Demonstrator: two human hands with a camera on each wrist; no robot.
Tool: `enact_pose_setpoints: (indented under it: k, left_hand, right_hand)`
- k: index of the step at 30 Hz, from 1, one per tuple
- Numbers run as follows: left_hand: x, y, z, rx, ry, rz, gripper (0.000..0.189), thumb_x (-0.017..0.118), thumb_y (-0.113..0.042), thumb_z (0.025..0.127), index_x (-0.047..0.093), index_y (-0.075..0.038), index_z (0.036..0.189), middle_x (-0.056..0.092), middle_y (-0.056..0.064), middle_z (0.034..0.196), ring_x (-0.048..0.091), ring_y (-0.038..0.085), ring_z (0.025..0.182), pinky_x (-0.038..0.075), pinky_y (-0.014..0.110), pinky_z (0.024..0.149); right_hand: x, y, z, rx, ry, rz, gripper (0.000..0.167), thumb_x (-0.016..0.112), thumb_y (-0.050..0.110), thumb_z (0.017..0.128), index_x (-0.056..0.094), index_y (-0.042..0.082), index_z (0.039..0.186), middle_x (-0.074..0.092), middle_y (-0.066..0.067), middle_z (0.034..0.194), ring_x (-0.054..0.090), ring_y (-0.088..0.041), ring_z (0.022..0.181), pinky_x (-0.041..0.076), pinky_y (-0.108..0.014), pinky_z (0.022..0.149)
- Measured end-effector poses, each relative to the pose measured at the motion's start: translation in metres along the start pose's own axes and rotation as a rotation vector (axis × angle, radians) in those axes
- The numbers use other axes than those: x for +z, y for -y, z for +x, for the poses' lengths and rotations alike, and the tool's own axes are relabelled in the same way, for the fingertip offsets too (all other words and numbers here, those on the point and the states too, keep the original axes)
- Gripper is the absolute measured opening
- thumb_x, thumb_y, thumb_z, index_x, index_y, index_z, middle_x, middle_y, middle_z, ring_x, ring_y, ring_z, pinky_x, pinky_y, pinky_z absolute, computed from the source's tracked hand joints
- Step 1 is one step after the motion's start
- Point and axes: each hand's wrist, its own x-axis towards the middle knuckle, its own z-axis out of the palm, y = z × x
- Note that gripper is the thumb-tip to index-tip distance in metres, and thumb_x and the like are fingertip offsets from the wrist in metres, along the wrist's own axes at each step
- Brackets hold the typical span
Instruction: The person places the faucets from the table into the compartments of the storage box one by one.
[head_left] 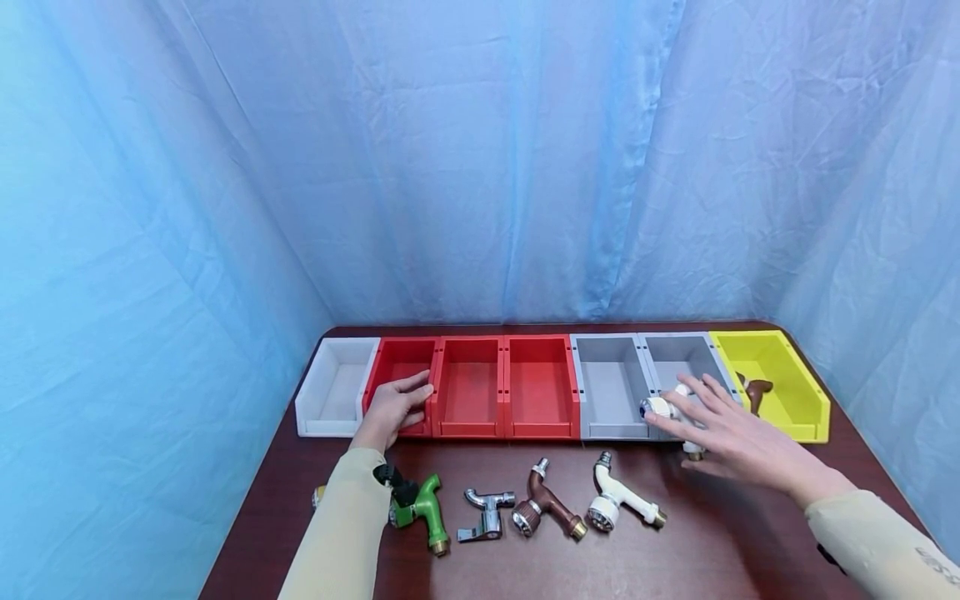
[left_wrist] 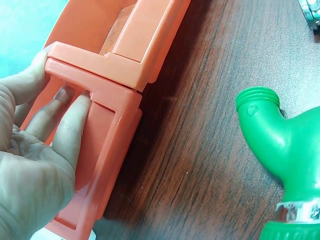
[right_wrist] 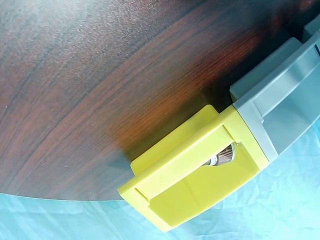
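Observation:
My right hand (head_left: 723,429) grips a white faucet (head_left: 662,407) from above, over the front edge of the right grey bin (head_left: 678,343). The fingers hide part of its body; the knob and brass end stick out. My left hand (head_left: 396,408) reaches into the leftmost red bin (head_left: 397,346), its fairly straight fingers inside by the right wall. In the left wrist view the thumb of this hand (left_wrist: 37,172) touches the rim. A green faucet (head_left: 429,512) lies beside the left sleeve. Further right lie a chrome faucet (head_left: 489,515), a brown faucet (head_left: 547,504) and another white faucet (head_left: 618,496).
A row of bins spans the table's back: a white bin (head_left: 315,408), several red and grey ones, and a yellow bin (head_left: 813,408) with a brown faucet (head_left: 756,392) inside. Something yellow (head_left: 318,497) is mostly hidden behind the left sleeve. Blue curtains (head_left: 480,167) surround the table.

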Motion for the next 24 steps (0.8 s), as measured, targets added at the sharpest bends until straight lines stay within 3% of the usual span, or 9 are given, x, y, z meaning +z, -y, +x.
enact_pose_setpoints:
  k: [4,12,20,24]
  left_hand:
    - [0.0,0.0,0.0,-0.007,-0.006,0.002,0.056,0.074,-0.031,0.095,0.057,-0.027,0.148,0.047,0.013,0.153,0.058,0.037,0.129,0.056,0.043,0.097]
    - [0.001,-0.001,-0.001,-0.01,-0.009,0.005,0.056,0.075,-0.032,0.094,0.058,-0.027,0.147,0.048,0.013,0.152,0.057,0.037,0.129,0.056,0.042,0.096]
    - [0.001,-0.001,-0.002,-0.01,-0.01,0.006,0.055,0.074,-0.031,0.095,0.058,-0.027,0.147,0.047,0.013,0.152,0.057,0.037,0.129,0.056,0.042,0.096]
    - [0.001,-0.001,-0.001,-0.005,-0.006,0.007,0.054,0.074,-0.03,0.096,0.057,-0.026,0.148,0.047,0.013,0.153,0.058,0.036,0.129,0.056,0.041,0.096]
  right_hand:
    - [-0.002,-0.002,0.001,0.015,-0.002,0.0,0.069,0.051,0.064,0.097,0.053,0.021,0.15,0.05,-0.015,0.153,0.029,-0.048,0.149,0.008,-0.057,0.127]
    - [-0.004,-0.007,0.001,0.04,0.02,-0.013,0.072,0.037,0.067,0.099,0.051,0.022,0.152,0.05,-0.015,0.153,0.027,-0.047,0.15,0.006,-0.057,0.127]
    - [-0.004,-0.017,-0.001,0.033,0.003,-0.016,0.071,0.047,0.065,0.098,0.052,0.019,0.151,0.047,-0.014,0.156,0.026,-0.049,0.149,0.007,-0.066,0.123]
    - [-0.005,-0.021,-0.001,0.053,0.023,-0.029,0.071,0.046,0.065,0.098,0.051,0.02,0.152,0.046,-0.015,0.156,0.023,-0.047,0.151,0.007,-0.066,0.123]
